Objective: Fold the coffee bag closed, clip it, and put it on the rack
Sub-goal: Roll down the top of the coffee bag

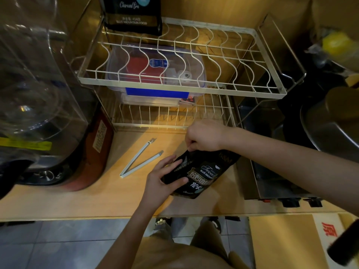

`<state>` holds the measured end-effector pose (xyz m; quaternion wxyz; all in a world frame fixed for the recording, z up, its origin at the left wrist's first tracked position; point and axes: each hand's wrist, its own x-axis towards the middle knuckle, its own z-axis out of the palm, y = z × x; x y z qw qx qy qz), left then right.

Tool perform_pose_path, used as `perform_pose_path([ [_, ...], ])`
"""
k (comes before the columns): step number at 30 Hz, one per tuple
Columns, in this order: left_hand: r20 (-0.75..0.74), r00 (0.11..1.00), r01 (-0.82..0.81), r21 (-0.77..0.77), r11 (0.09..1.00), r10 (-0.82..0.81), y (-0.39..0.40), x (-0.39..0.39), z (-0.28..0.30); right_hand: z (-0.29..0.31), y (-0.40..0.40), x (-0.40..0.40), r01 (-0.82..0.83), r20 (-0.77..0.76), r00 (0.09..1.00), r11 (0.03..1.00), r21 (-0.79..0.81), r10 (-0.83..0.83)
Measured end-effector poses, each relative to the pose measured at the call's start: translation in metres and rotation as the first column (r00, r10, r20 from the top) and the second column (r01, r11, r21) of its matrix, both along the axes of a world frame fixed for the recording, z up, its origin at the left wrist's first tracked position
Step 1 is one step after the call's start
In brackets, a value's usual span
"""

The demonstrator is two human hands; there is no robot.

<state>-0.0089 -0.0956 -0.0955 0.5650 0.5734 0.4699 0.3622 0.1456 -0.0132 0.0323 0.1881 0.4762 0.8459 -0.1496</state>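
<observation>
A black coffee bag [202, 171] lies on the wooden counter [97, 195], its top end toward the rack. My right hand [204, 137] pinches the bag's top edge. My left hand [163, 177] grips the bag's left side, thumb across its front. A pale bag clip [138, 161] lies spread in a V on the counter, just left of the bag and untouched. The two-tier white wire rack [182, 85] stands behind, its upper shelf holding another black coffee bag [134, 14] at the back left.
A clear plastic box [155, 74] with red and blue contents sits on the rack's lower tier. A large clear-domed machine [38, 103] fills the left side. At the right stand a metal appliance [272, 171] with knobs and a pot lid [330, 125].
</observation>
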Motion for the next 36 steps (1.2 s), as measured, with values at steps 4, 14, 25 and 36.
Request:
perform_pose_path([
  [4,0.105,0.994,-0.018,-0.072,0.997,0.025,0.002,0.003,0.001,0.007,0.002,0.000,0.000,-0.024,1.000,1.000,-0.021,-0.001],
  [14,-0.416,0.909,0.191,0.426,0.884,0.005,0.013,0.001,-0.001,0.012,0.000,-0.006,-0.040,0.036,0.999,0.988,0.147,0.035],
  [25,-0.315,0.944,0.038,0.395,0.918,0.097,0.018,0.008,-0.001,0.012,-0.004,-0.019,-0.214,0.215,0.963,0.949,0.232,0.165],
  [36,-0.256,0.965,0.032,0.317,0.948,0.053,0.026,0.004,0.004,0.032,0.003,-0.001,-0.096,0.176,0.982,0.976,0.196,0.061],
])
